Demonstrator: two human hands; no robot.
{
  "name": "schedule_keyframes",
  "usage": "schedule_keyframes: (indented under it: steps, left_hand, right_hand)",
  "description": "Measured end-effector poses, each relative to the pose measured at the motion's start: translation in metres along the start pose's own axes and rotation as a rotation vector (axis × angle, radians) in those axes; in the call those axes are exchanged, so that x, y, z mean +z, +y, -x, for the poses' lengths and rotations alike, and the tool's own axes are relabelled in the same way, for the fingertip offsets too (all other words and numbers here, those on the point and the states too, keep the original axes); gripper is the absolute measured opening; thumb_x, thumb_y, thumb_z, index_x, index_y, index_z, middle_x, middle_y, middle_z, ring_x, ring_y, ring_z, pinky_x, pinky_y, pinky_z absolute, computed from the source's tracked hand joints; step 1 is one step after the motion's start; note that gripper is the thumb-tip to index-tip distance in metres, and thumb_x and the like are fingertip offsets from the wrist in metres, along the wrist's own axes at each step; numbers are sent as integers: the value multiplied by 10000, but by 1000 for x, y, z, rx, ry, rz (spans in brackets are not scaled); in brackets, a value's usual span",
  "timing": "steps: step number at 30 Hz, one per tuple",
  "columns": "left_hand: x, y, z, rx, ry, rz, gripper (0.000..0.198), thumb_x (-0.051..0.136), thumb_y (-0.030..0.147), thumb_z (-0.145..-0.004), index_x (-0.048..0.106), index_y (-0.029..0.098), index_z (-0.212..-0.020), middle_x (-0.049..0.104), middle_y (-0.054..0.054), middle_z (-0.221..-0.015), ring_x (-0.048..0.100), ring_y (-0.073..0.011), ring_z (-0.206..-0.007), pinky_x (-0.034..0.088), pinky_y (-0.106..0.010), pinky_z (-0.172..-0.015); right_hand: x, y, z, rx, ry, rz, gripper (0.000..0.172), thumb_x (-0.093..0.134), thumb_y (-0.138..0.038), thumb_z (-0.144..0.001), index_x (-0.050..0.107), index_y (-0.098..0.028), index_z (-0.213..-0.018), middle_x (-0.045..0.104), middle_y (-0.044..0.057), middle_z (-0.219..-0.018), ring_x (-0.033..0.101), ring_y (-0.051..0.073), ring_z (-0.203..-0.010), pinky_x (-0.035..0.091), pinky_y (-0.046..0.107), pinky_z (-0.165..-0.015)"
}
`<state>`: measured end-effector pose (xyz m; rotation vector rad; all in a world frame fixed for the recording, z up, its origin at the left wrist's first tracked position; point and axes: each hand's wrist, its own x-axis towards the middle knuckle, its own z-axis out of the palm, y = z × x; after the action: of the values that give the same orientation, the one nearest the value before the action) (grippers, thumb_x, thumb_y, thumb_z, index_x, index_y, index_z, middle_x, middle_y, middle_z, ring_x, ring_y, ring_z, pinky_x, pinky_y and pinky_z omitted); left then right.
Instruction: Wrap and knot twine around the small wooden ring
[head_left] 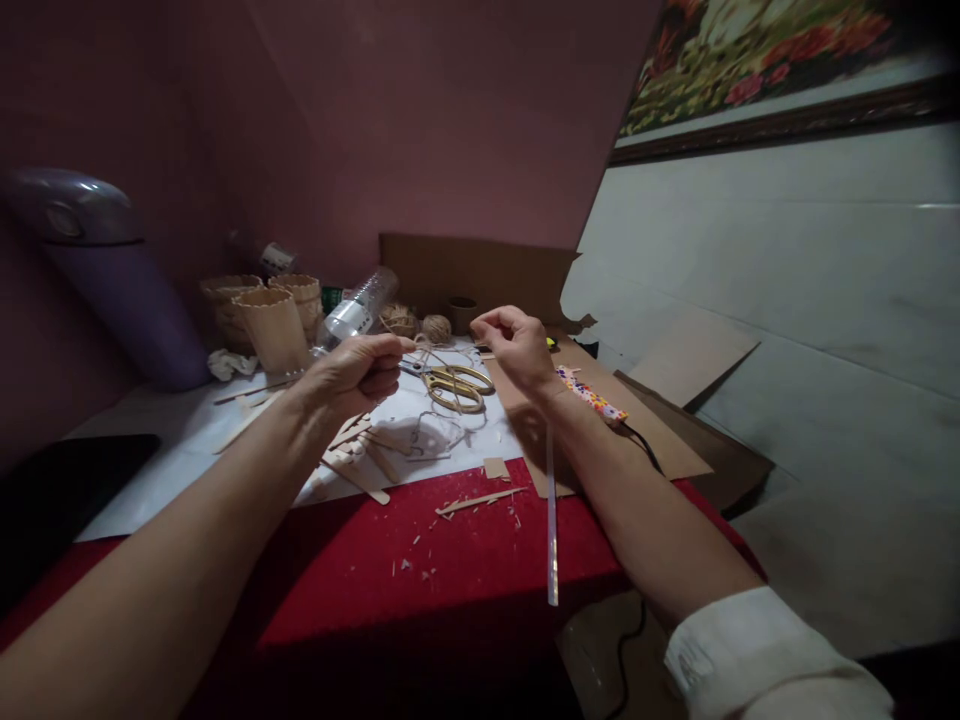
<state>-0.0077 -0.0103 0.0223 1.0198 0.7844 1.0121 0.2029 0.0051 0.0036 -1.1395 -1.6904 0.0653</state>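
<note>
Head view, left hand: left hand [366, 368] is raised over the worktop [345, 590], knuckles up, fingers curled in and thumb pressed to the forefinger.
Right hand: right hand [517, 345] is raised opposite, well apart from the left, thumb and fingertips pinched together; whether either pinch has a strand in it is too fine to tell.
Twine: loose twine [424, 352] lies in loops between the hands, just beside the left fingertips, trailing across the scissors [442, 380].
Scissors: gold handles towards the right, blades running left behind the left hand, on white paper [187, 440].
Twine balls: two, a larger one [400, 320] and a smaller one [436, 328], near a brown round container [463, 318].
Left rear: purple flask [127, 280], three wooden cups [271, 330], crumpled white tissue [230, 365] and a tilted clear bottle [352, 315].
Wooden sticks: a loose pile [356, 480] below the left hand; a split stick [480, 500] and scraps on red cloth [465, 550].
Right side: flat cardboard [675, 450] under the right forearm, bearing a bright patterned object [589, 395]; a clear strip [552, 540] reaches over the red cloth.
Back: upright cardboard [480, 265] against the wall.
</note>
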Motion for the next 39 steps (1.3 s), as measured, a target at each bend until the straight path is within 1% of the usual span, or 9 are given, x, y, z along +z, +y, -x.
schedule_keyframes:
  steps: [3, 8, 13, 18, 25, 28, 31, 34, 39]
  left_hand:
    - [4, -4, 0, 24, -35, -50, 333, 630, 71, -623, 347, 183, -489, 275, 102, -370, 180, -8, -287, 122, -170, -294]
    - [5, -6, 0, 46, -83, -141, 356, 655, 100, -633, 343, 187, -484, 241, 108, -383, 177, -8, -305, 137, -169, -300]
    - [3, -8, -1, -21, -130, -181, 310, 647, 112, -654, 382, 176, -507, 259, 102, -403, 189, -7, -315, 134, -160, -307]
    - [8, -8, 3, -145, -153, -168, 348, 657, 112, -659, 356, 184, -499, 256, 96, -420, 185, -5, -320, 118, -159, -307]
    - [12, -11, 3, -230, -188, -104, 328, 631, 105, -672, 379, 177, -475, 250, 93, -390, 192, -6, -294, 114, -156, -306]
    - [10, -11, 0, -173, -120, -68, 289, 620, 86, -662, 407, 171, -487, 264, 95, -377, 194, -7, -285, 117, -161, -304]
    - [7, -10, -3, -91, -27, -27, 288, 613, 69, -644, 398, 174, -485, 271, 96, -358, 186, -12, -277, 118, -173, -297]
    - [5, -7, -4, -61, 45, -11, 298, 611, 78, -640, 383, 179, -477, 280, 95, -349, 179, -15, -271, 114, -181, -292]
    - [6, -7, -3, -33, 38, -38, 313, 617, 81, -624, 365, 181, -468, 260, 97, -340, 180, -17, -276, 110, -182, -295]
  right_hand:
    - [9, -24, 8, -11, -124, -265, 199, 549, -342, -822, 622, -160, -789, 597, 18, -755, 505, 98, -627, 417, 234, -594]
    - [17, -32, 15, -49, -234, -384, 168, 486, -257, -860, 627, -176, -902, 603, 50, -1048, 527, 75, -670, 434, 233, -620]
    - [11, -27, 12, -127, -334, -267, 150, 509, -226, -852, 612, -143, -783, 598, 31, -779, 533, 117, -743, 419, 258, -705]
    - [10, -25, 11, -291, -279, -24, 165, 442, -207, -885, 544, -164, -763, 573, 41, -803, 510, 137, -781, 390, 275, -746]
    - [18, -23, 17, -334, -240, 114, 119, 443, -199, -874, 539, -176, -807, 583, 57, -840, 510, 166, -811, 385, 301, -769]
    - [16, -26, 17, -289, -122, 56, 101, 456, -192, -865, 552, -176, -888, 576, 78, -947, 521, 170, -897, 399, 304, -804]
    - [12, -32, 17, -141, -34, -59, 141, 466, -290, -882, 546, -183, -838, 582, 48, -836, 537, 149, -803, 421, 282, -729]
    - [13, -38, 19, -6, -151, -179, 204, 573, -375, -814, 526, -186, -754, 568, 9, -712, 529, 121, -659, 415, 250, -600]
    - [24, -36, 23, 99, -326, -365, 102, 554, -237, -784, 469, -193, -820, 591, -4, -753, 543, 80, -539, 390, 211, -481]
